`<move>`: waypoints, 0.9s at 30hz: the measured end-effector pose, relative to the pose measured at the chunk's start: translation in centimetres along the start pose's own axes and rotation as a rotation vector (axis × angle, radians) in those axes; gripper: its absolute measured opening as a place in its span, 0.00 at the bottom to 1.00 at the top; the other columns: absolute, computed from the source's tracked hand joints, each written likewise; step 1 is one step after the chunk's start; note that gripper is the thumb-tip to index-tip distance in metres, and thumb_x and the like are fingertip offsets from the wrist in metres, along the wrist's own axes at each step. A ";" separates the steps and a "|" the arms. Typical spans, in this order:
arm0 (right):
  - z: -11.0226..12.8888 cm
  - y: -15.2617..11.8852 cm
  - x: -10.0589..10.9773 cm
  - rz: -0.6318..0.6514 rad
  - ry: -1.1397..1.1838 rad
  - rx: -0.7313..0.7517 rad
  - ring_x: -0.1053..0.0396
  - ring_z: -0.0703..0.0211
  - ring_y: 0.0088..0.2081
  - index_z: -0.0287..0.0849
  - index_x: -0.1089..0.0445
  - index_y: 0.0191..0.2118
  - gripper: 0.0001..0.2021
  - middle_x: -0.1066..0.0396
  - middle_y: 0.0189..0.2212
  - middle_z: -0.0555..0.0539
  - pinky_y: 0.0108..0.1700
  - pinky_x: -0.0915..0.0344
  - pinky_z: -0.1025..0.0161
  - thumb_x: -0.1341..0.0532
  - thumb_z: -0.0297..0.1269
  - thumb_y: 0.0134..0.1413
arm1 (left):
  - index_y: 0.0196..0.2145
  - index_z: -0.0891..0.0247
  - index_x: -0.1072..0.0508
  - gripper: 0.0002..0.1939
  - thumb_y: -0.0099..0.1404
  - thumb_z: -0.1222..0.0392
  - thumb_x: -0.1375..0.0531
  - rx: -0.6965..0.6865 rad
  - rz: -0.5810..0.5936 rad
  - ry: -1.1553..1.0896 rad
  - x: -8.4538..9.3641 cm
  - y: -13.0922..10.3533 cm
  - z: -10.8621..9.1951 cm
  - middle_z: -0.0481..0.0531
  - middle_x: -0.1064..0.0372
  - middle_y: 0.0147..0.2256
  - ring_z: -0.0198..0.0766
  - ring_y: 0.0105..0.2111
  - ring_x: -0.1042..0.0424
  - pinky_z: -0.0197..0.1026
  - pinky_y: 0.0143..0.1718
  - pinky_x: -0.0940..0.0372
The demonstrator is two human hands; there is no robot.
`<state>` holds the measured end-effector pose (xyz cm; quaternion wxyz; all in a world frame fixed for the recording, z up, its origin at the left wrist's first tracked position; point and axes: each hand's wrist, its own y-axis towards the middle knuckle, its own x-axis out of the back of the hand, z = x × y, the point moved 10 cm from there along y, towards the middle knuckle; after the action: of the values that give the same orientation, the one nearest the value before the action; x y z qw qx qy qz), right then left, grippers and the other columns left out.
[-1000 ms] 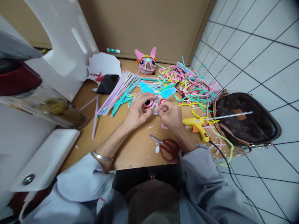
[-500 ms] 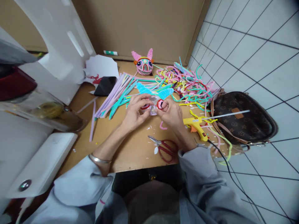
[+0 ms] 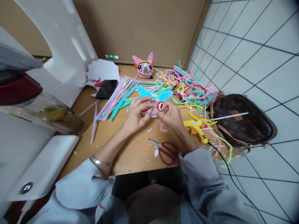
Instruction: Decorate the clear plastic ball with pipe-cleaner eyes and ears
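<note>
Between my two hands is a small clear animal-head figure with blue fuzzy ears and red-rimmed eyes. My left hand grips its left side, fingers curled around it. At the other side my right hand pinches close to the red-ringed eye, thumb and forefinger together against the figure. My fingers partly cover the figure's face. Nearer to me on the table lie red-handled scissors, with a short pink pipe cleaner piece beyond them.
A yellow glue gun lies right of my right hand, its cord trailing down. Behind are lilac and green pipe cleaners, a tangled pile and a finished-looking pink-eared head. A brown bag, a phone and a glass jug stand around.
The whole view has shifted slightly, so the things sit a little lower in it. Both hands stay on the figure, with the right fingers moved only slightly at the eye.
</note>
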<state>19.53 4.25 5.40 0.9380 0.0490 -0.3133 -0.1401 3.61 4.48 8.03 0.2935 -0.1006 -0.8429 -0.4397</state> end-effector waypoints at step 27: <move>-1.6 0.9 -0.7 0.037 0.197 0.063 0.42 0.65 0.24 0.46 0.39 0.26 0.14 0.40 0.20 0.59 0.29 0.47 0.65 0.32 0.40 0.38 | 0.49 0.56 0.24 0.13 0.68 0.53 0.40 0.010 0.109 -0.050 -0.3 0.1 0.4 0.56 0.30 0.59 0.49 0.59 0.32 0.58 0.62 0.39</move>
<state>20.17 5.28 3.89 0.9646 0.0865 -0.2246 -0.1074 3.71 4.86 7.76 0.2963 -0.1558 -0.8454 -0.4162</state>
